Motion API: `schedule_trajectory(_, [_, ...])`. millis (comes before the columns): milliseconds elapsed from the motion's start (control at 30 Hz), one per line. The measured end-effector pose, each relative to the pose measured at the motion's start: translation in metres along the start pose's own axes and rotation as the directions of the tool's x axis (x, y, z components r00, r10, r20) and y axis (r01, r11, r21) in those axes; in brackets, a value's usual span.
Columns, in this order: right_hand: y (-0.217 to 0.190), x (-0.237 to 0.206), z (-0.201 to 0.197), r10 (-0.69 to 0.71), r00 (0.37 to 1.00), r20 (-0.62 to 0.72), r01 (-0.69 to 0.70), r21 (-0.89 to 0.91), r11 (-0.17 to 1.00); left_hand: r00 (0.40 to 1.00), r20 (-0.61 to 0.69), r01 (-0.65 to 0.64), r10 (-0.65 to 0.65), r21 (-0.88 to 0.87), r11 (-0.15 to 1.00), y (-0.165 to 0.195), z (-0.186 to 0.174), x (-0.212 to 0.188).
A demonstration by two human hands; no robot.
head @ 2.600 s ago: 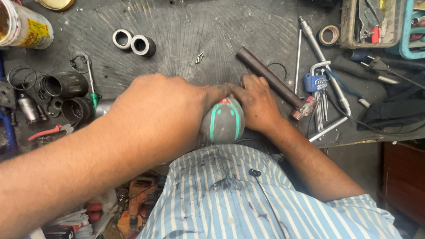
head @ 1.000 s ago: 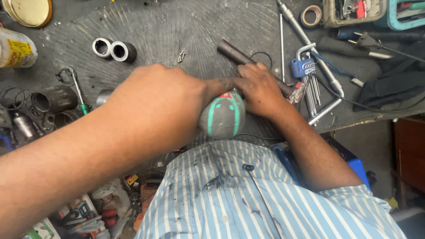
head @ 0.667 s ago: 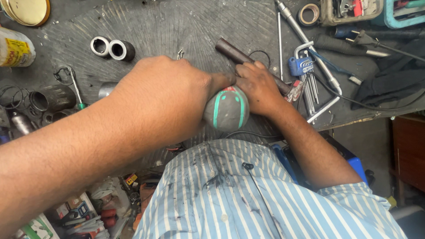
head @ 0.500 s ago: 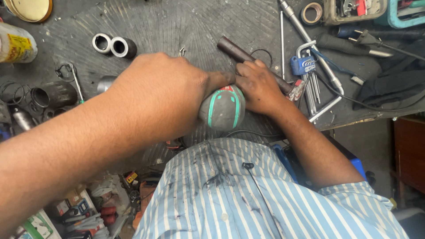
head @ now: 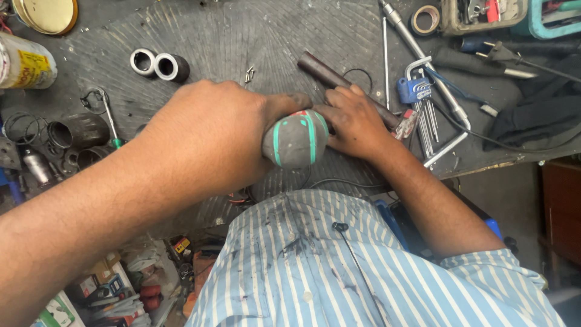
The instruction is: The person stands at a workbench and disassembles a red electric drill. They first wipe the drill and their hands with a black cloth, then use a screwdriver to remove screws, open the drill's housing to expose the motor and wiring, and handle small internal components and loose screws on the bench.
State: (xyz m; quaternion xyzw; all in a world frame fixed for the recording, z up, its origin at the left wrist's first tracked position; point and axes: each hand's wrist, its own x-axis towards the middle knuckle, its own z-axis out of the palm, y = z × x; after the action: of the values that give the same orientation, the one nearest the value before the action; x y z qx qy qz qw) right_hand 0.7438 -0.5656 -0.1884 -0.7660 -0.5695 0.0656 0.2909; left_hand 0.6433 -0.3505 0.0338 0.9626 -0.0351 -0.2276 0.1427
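My left hand (head: 206,139) is wrapped around a tool whose round grey butt with green stripes (head: 295,140) points up at me. The tool's shaft and tip are hidden beneath the hand. My right hand (head: 357,121) lies on the dark bench mat (head: 242,36) just right of the handle. Its fingertips touch the handle's side, and whatever is under them is hidden. A dark metal rod (head: 321,69) lies just beyond the right hand's fingers.
A blue hex key set (head: 417,91) and a long chrome bar (head: 417,48) lie to the right. Two short metal sleeves (head: 157,63), a yellow-labelled can (head: 24,68), black cylindrical parts (head: 72,130) and a small green screwdriver (head: 109,118) are at left. A black cloth (head: 532,121) lies far right.
Both hands stay in the same place on the tool. The green stripes on the handle butt sit at a slightly different angle. The camera view has shifted a little.
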Motion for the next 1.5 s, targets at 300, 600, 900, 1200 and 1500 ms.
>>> schedule_trajectory(300, [0.000, -0.002, -0.002, 0.063, 0.997, 0.035, -0.064, 0.023, 0.998, 0.992, 0.099, 0.079, -0.073, -0.052, 0.996, 0.003, -0.008, 0.002])
schedule_trajectory(600, [-0.003, 0.005, -0.022, 0.135, 0.988, 0.081, -0.152, 0.278, 0.949, 0.949, 0.146, 0.293, -0.280, -0.076, 0.953, -0.002, -0.031, -0.005])
schedule_trajectory(900, [0.008, 0.088, 0.031, -0.049, 0.988, 0.144, 0.023, 0.181, 0.983, 0.918, -0.332, 0.043, -0.217, -0.461, 0.886, -0.035, -0.018, -0.074])
schedule_trajectory(1200, [-0.015, 0.112, -0.008, -0.099, 0.981, 0.166, 0.055, 0.251, 0.966, 0.817, -0.402, -0.180, -0.413, -0.858, 0.481, -0.069, 0.070, -0.123])
schedule_trajectory(1500, [-0.028, 0.017, -0.076, 0.046, 0.958, 0.282, -0.209, 0.584, 0.785, 0.767, -0.642, -0.561, 0.007, -0.665, 0.494, -0.047, 0.084, -0.051])
